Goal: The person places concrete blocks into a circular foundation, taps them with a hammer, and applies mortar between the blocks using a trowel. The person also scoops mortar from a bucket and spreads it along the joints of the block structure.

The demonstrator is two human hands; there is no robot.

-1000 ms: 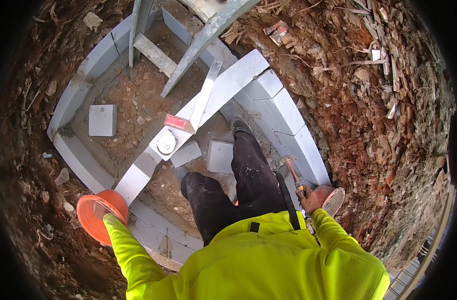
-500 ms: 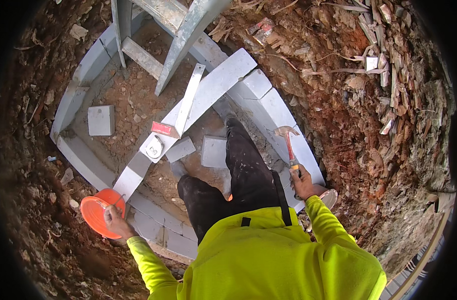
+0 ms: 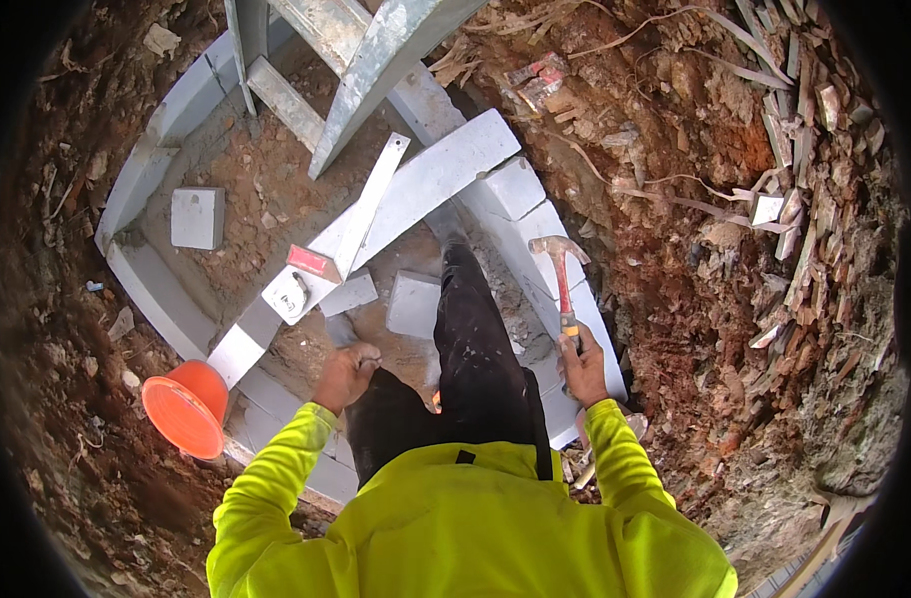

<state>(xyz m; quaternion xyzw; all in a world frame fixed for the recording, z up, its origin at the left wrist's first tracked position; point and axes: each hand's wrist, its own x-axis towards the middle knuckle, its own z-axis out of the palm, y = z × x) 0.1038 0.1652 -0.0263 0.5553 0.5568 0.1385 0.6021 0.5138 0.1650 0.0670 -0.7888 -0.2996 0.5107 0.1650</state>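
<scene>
My right hand (image 3: pixel 580 364) grips the black and yellow handle of a claw hammer (image 3: pixel 560 279), held upright over the right-hand block wall (image 3: pixel 530 214). My left hand (image 3: pixel 348 377) is curled closed over my left thigh; whatever it may hold is hidden. Left of it an orange bucket (image 3: pixel 184 409) sits tilted by the end of a block beam (image 3: pixel 441 164) that crosses diagonally. On this beam lie a pale flat bar (image 3: pixel 376 194), a red-faced rectangular object (image 3: pixel 314 261) and a small white object (image 3: pixel 286 297) with dark markings.
A metal ladder (image 3: pixel 336 105) stands at the top inside the block enclosure. Loose blocks (image 3: pixel 196 217) lie on its soil floor. Rough earth banks (image 3: pixel 695 299) with roots and debris surround it. Another container (image 3: pixel 635 425) is partly hidden behind my right arm.
My left hand has left the orange bucket and moved right over my thigh. My right hand has raised the hammer up and to the left, away from the right-hand container.
</scene>
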